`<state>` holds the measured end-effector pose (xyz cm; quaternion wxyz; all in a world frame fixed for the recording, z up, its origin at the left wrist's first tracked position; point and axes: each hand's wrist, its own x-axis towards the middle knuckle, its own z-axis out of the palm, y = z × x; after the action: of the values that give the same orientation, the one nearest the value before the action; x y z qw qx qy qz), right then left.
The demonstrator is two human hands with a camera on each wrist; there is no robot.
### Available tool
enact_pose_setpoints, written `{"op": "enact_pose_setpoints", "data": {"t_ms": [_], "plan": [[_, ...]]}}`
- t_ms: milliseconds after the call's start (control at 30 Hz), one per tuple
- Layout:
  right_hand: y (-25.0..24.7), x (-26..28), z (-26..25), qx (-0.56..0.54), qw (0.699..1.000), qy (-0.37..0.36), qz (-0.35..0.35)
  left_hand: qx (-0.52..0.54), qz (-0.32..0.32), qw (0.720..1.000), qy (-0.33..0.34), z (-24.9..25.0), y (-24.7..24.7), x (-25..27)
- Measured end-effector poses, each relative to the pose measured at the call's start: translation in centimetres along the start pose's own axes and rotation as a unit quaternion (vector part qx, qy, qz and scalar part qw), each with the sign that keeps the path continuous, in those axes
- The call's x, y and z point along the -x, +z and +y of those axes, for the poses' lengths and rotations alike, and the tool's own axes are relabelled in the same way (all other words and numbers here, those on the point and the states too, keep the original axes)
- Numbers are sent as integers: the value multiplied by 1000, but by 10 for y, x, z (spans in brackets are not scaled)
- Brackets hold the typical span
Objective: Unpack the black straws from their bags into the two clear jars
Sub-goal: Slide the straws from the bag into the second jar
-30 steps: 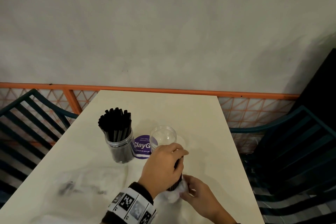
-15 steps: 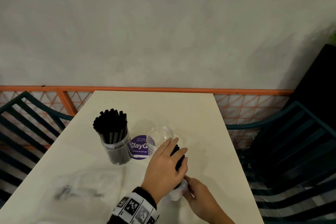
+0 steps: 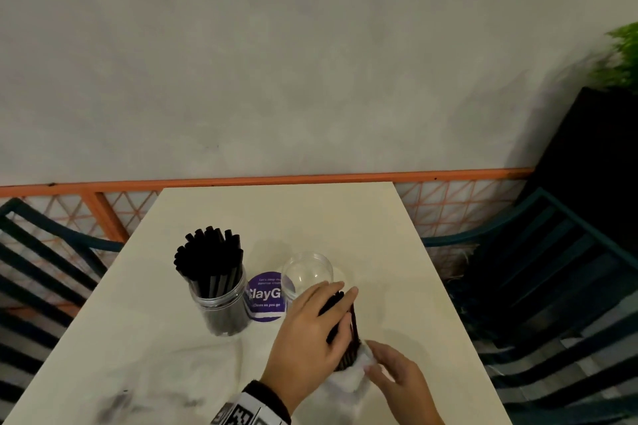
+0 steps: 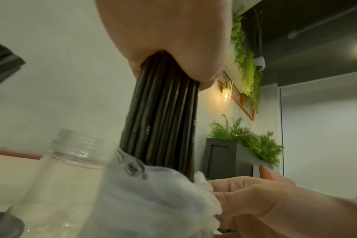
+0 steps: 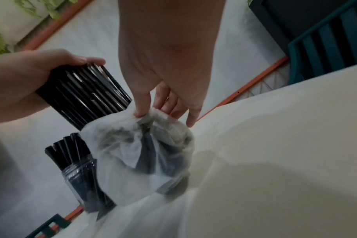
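- One jar point(image 3: 221, 300) on the table point(image 3: 362, 217) already holds straws; the second jar point(image 3: 307, 272) stands empty.
- Left hand point(image 3: 310, 331) grips a straw bundle point(image 3: 345, 331); right hand point(image 3: 397, 379) pinches its bag point(image 3: 348, 379).

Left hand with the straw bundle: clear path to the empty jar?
Probably yes. The left hand grips the straw bundle beside the open empty jar, but the right hand pinches the bag around its base.

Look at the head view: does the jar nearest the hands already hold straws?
No, the clear jar is empty; only the other jar holds straws.
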<state>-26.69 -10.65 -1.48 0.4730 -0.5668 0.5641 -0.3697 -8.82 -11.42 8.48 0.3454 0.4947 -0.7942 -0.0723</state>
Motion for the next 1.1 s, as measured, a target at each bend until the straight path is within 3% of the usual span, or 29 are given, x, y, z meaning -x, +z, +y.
{"op": "enact_pose_setpoints", "data": {"t_ms": [167, 267, 367, 467, 633, 767, 933, 1100], "plan": [[-21, -7, -49, 125, 977, -93, 147, 81, -8, 996, -35, -22, -23, -17], [-32, -24, -80, 258, 918, -172, 248, 106, -14, 992, -67, -37, -29, -33], [-39, -45, -102, 349, 860, -237, 287, 127, -34, 987, -91, -48, -26, -44], [-41, -65, -122, 395, 828, -287, 276, 156, -51, 980, -114, -62, -10, -50], [-33, -87, -130, 475, 780, -340, 225, 114, -52, 979, -161, -83, 22, -37], [-30, -94, -131, 503, 755, -364, 209, 125, -19, 979, -159, -89, 32, -28], [-26, -97, -140, 523, 728, -400, 190, 121, -26, 979, -163, -95, 34, -24], [-25, -102, -156, 589, 665, -442, 125, 80, -47, 982, -166, -97, 37, -17]]}}
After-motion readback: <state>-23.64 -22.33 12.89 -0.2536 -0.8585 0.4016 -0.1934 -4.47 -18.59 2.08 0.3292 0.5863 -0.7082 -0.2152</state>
